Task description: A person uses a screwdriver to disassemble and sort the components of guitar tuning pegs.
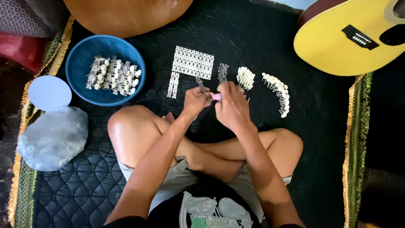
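Black mat, metal strip in left hand

Left hand pinches a metal strip; right hand grips a pink tool above crossed legs.

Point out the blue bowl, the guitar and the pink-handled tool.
blue bowl [80, 63]: head view, on its bare inner left wall.
guitar [333, 46]: head view, on the yellow top.
pink-handled tool [216, 96]: head view, on the pink handle between the hands.

A bowl holding assembled tuners is set left of the metal plates; pegs are laid right, a guitar beyond them.
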